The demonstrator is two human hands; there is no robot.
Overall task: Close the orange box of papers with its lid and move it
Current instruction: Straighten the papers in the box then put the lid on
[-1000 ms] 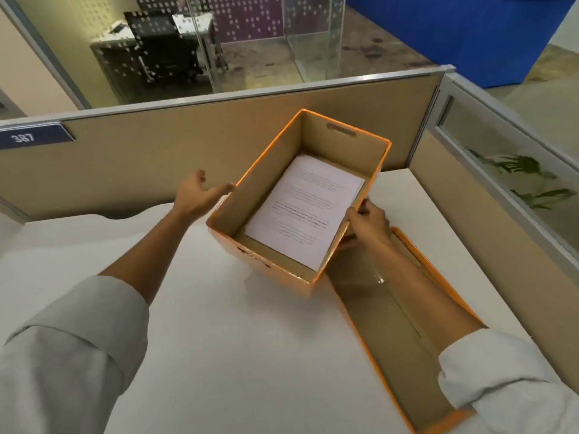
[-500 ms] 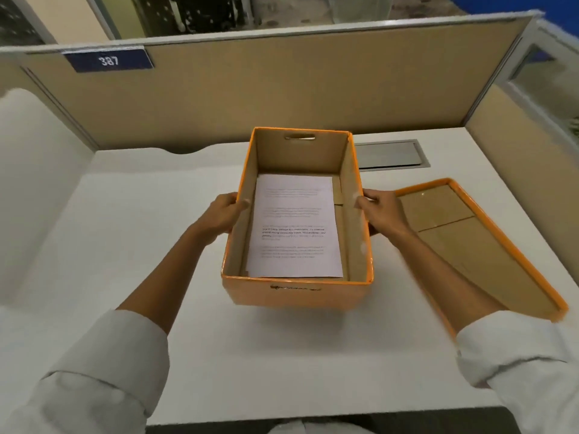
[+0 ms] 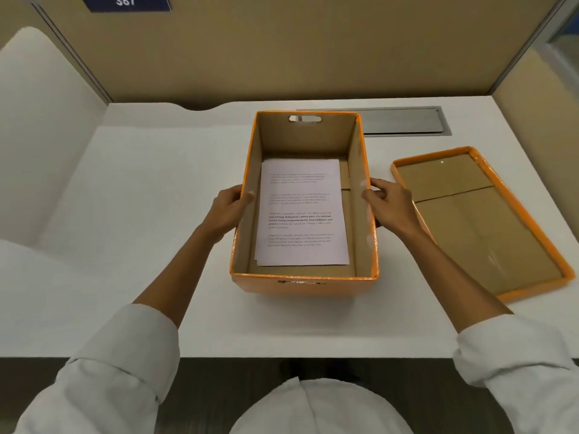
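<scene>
**Open orange box held at both sides, lid off to the right**

From the head camera I see the orange box (image 3: 305,285) standing upright on the white desk (image 3: 156,277), roughly in the middle of it, with its long axis running away from me. It is open at the top. The brown cardboard interior shows, and a handle slot (image 3: 305,119) is cut in the far end wall. Printed papers (image 3: 301,211) lie flat on the bottom of the box, text side up, nearer the left inner wall than the right.

My left hand (image 3: 227,209) grips the left long wall of the box, with the thumb hooked over the rim to the inside and the fingers pressed on the outer face. My right hand (image 3: 391,203) grips the right long wall the same way, thumb over the rim. Both hands sit about halfway along the box, opposite one another. White sleeves (image 3: 119,364) are rolled back to the forearms.

The lid (image 3: 479,223) lies on the desk to the right of the box, apart from it, turned inside up so its brown cardboard face and orange rim show. My right forearm crosses above its near left corner.

Behind the box a grey metal cable flap (image 3: 404,120) is set into the desk. A blue plate marked 387 (image 3: 127,1) hangs on the tan partition (image 3: 282,51).
</scene>
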